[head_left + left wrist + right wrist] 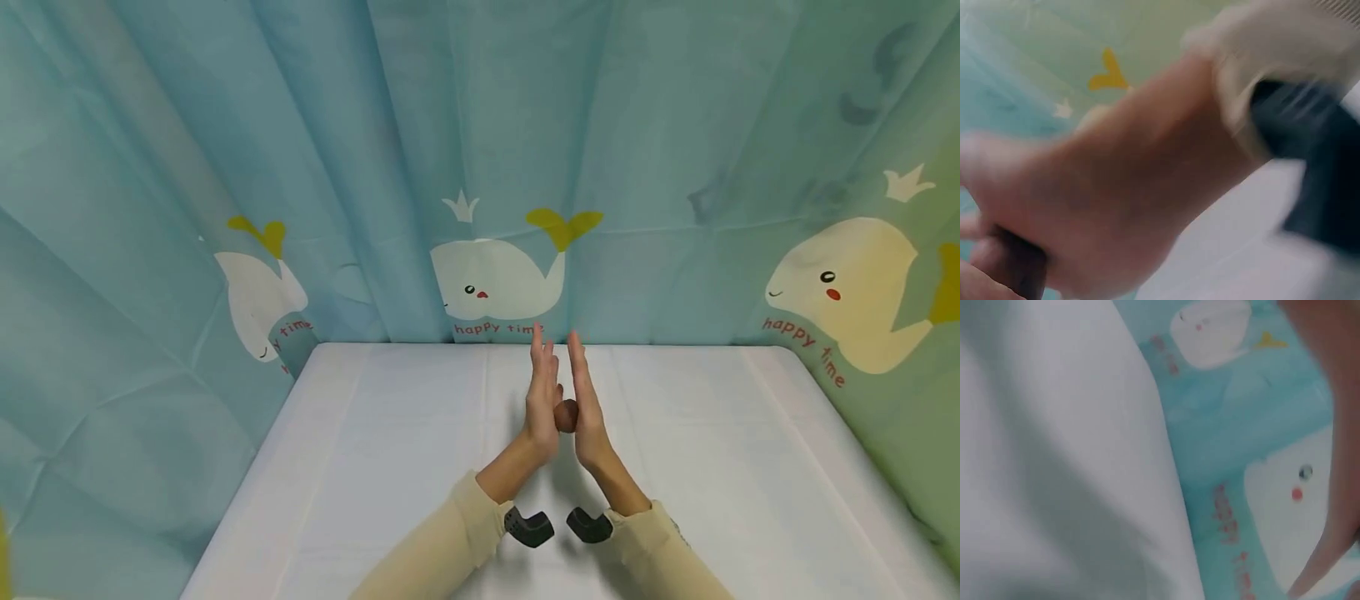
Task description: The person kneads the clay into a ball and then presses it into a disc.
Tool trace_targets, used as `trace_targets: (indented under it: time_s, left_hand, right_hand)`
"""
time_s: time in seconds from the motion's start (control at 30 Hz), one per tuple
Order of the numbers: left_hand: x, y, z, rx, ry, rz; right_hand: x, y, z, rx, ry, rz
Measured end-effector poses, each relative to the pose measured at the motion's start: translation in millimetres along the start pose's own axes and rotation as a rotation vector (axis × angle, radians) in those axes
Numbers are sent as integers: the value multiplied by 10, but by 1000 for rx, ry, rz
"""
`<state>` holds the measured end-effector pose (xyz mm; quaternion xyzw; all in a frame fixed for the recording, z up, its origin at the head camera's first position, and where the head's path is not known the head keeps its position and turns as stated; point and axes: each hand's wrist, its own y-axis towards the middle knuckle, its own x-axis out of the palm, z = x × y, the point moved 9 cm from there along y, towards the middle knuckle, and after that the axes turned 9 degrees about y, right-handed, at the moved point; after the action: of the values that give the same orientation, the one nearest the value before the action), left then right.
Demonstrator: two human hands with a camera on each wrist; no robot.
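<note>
A small round brown ball [566, 416] sits between my two palms over the white table. My left hand [542, 408] stands on its left side, fingers straight and pointing up and away. On the other side is my right hand [588, 408], also straight-fingered, its palm against the ball. Toward the fingertips the hands are apart. In the left wrist view the brown ball [1016, 265] shows dark and blurred beside a large palm and wrist. Only a blurred edge of a hand appears at the right of the right wrist view; the ball cannot be made out there.
The white table [405, 433] lies under both arms. Blue curtains [660, 167] with printed whales hang behind it and along both sides, close to its edges. Black camera mounts [529, 529] stick out from the sleeves, near each other.
</note>
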<state>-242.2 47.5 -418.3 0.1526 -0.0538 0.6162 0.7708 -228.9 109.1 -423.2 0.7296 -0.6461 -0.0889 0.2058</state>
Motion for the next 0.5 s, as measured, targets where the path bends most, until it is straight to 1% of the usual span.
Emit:
trace_targets:
  time_s: [0.07, 0.13, 0.2, 0.27, 0.33, 0.4, 0.47, 0.5]
  left_hand:
    - [-67, 49, -10, -17, -4, 34]
    - [-123, 92, -31, -9, 12, 59]
    - [-139, 112, -48, 14, 49, 62]
    - [-106, 107, -64, 45, 92, 42]
    - [-52, 63, -90, 47, 128, 13]
    - [-4, 6, -108, 42, 150, -13]
    - [32, -50, -125, 21, 132, -30]
    - [40, -70, -117, 12, 102, -32]
  right_hand:
    - [81, -74, -30, -19, -3, -18]
    - [164, -124, -96, -55, -13, -46]
    - [215, -141, -174, -95, -26, -65]
    - [212, -121, -226, -112, -32, -66]
    - [171, -60, -253, -121, -50, -55]
    - [101, 16, -234, -108, -48, -34]
    - [40, 80, -211, -111, -64, -20]
    - [17, 103, -193, -112, -67, -16]
